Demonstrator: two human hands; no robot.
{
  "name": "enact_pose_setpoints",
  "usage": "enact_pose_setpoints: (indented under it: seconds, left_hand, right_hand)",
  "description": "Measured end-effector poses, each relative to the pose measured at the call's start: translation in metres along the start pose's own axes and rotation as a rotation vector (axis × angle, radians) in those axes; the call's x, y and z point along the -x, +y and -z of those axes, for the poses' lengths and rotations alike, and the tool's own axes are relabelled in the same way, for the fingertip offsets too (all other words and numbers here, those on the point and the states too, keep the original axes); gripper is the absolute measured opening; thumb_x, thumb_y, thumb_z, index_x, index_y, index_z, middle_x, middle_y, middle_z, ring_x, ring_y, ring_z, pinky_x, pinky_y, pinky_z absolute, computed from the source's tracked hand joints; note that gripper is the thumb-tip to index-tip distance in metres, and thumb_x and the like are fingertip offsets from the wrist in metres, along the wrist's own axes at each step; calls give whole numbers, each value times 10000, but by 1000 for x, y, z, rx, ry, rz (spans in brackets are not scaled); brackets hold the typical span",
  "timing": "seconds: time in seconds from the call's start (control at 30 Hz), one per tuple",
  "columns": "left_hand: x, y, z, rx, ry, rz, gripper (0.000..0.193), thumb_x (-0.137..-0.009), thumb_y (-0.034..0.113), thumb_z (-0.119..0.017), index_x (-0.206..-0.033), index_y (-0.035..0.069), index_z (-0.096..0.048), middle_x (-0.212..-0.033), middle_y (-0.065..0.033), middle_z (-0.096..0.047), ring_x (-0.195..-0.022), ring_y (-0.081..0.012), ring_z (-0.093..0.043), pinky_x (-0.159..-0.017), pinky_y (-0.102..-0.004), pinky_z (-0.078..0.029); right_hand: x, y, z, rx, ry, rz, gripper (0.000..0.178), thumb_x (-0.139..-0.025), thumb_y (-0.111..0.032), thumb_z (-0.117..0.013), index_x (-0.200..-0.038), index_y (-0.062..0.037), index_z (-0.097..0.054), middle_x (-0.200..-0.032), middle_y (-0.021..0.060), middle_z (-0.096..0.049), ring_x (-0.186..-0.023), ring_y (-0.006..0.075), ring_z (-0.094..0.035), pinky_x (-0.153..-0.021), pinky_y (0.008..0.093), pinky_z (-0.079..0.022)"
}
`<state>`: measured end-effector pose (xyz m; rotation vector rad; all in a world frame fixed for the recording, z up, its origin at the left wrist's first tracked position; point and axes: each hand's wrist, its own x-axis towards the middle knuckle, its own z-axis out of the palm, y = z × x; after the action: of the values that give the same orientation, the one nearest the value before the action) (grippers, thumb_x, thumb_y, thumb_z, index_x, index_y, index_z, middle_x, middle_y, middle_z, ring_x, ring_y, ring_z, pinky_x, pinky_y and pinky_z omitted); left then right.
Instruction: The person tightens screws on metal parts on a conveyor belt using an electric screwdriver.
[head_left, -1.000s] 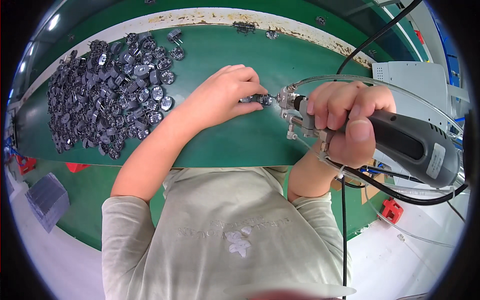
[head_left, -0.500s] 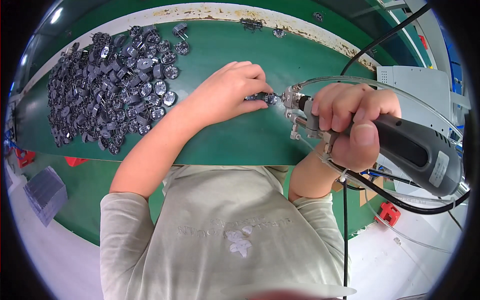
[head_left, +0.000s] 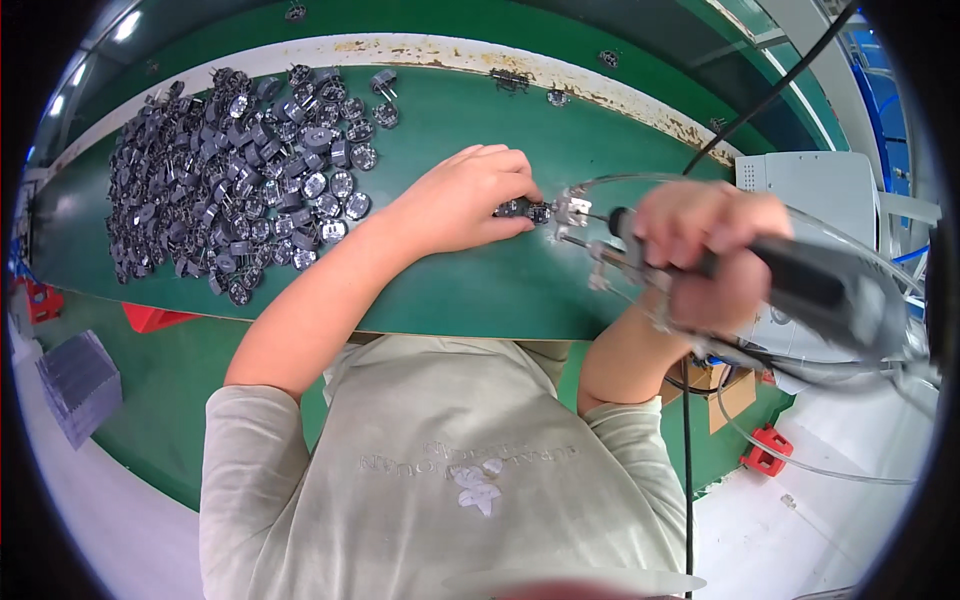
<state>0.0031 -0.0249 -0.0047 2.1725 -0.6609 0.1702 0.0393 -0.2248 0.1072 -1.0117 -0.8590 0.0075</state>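
My left hand (head_left: pixel 470 200) reaches over the green tabletop, thumb and fingers pinching a small round dark part (head_left: pixel 512 208). A second such part, a round dark piece with a shiny face (head_left: pixel 540 213), sits at the fingertips. My right hand (head_left: pixel 712 245) is wrapped around a dark grey electric screwdriver (head_left: pixel 820 290), which is blurred by motion. Its metal nose block (head_left: pixel 572 209) points left and lies very close to the part at my left fingertips; whether they touch I cannot tell. A clear hose runs along the tool.
A large heap of round dark parts (head_left: pixel 250 180) covers the left of the green table (head_left: pixel 460 290). A few pieces lie by the worn white back rail (head_left: pixel 430 50). A grey-white machine (head_left: pixel 815 195) stands at the right. Black cables (head_left: pixel 688 450) hang beside me.
The whole view has shifted slightly. The screwdriver's rear end has swung up, and its body is now blurred. My left hand keeps its pinch near the tool's nose.
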Motion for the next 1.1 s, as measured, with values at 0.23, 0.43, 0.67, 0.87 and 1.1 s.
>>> enact_pose_setpoints:
  seconds: [0.23,0.43,0.67,0.87,1.1]
  left_hand:
    - [3,1,1,-24,-7,25,293,-749,197,-770,-1000,61,-699,-946,-73,-588,-929,-272,-583,-868,-378,-458]
    - [1,0,0,-16,-10,10,283,-751,172,-765,-1003,61,-701,-934,-65,-585,-912,-262,-581,-847,-373,-455]
    - [0,-1,-1,-6,-1,11,282,-747,165,-766,-1002,63,-700,-934,-63,-587,-916,-259,-583,-846,-372,-455]
    - [1,0,-2,-7,4,11,272,-745,157,-764,-993,64,-700,-934,-63,-586,-916,-258,-584,-842,-377,-456]
    - [2,-5,-1,-14,2,10,258,-748,155,-759,-982,64,-699,-933,-59,-586,-927,-253,-584,-838,-381,-456]
  right_hand:
    - [2,-4,2,2,-75,-19,301,-860,-205,-724,-908,-42,-475,-674,82,-539,-531,181,-509,-548,368,-492]
    - [8,7,-1,-25,17,-75,296,-845,-190,-738,-886,-45,-483,-637,77,-529,-520,178,-504,-527,349,-482]
    - [9,4,0,75,-84,-122,259,-865,-272,-623,-895,-67,-468,-661,71,-519,-523,196,-522,-547,388,-495]
    - [8,1,0,75,-118,-143,263,-863,-273,-628,-894,-67,-466,-658,72,-518,-523,195,-524,-546,384,-496]
    - [7,8,-2,-28,-132,-154,268,-831,-93,-746,-924,-35,-502,-706,88,-557,-615,203,-539,-587,344,-486]
